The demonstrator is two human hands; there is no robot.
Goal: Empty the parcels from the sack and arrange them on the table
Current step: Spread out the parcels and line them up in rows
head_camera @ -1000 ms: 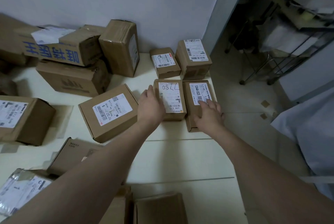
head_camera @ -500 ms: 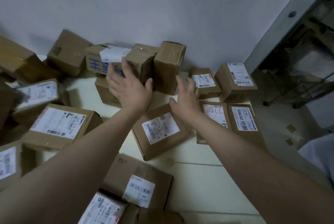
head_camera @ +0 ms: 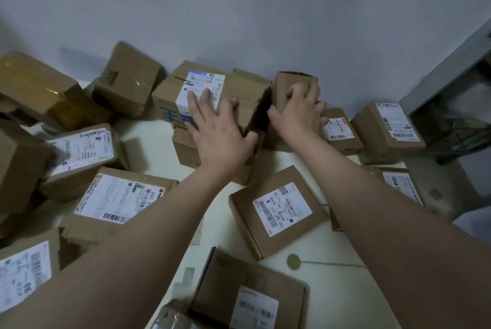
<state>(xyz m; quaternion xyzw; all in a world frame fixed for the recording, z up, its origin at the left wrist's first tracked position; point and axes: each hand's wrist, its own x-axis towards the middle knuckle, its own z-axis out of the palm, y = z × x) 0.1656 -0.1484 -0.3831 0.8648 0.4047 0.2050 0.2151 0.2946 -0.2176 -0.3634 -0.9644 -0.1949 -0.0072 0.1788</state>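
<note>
Many brown cardboard parcels lie on the white table (head_camera: 332, 289). Against the back wall, a box with blue print and a white label (head_camera: 239, 87) sits on top of another box (head_camera: 186, 148). My left hand (head_camera: 218, 129) rests flat on the blue-printed box with its fingers spread, the thumb at the box's right corner. Just right of it stands a tall upright box (head_camera: 284, 84). My right hand (head_camera: 297, 113) grips this box, fingers curled over its front face. No sack is in view.
A flat labelled box (head_camera: 276, 211) lies under my right forearm. Two small boxes (head_camera: 340, 129) (head_camera: 388, 132) sit at the back right near the table's edge. Labelled parcels (head_camera: 79, 153) (head_camera: 117, 196) crowd the left side. A metal rack (head_camera: 451, 121) stands on the floor at right.
Both hands left the two small boxes at the front right and reached back to the stack by the wall. The left came down on the blue-printed box and the right took hold of the upright box.
</note>
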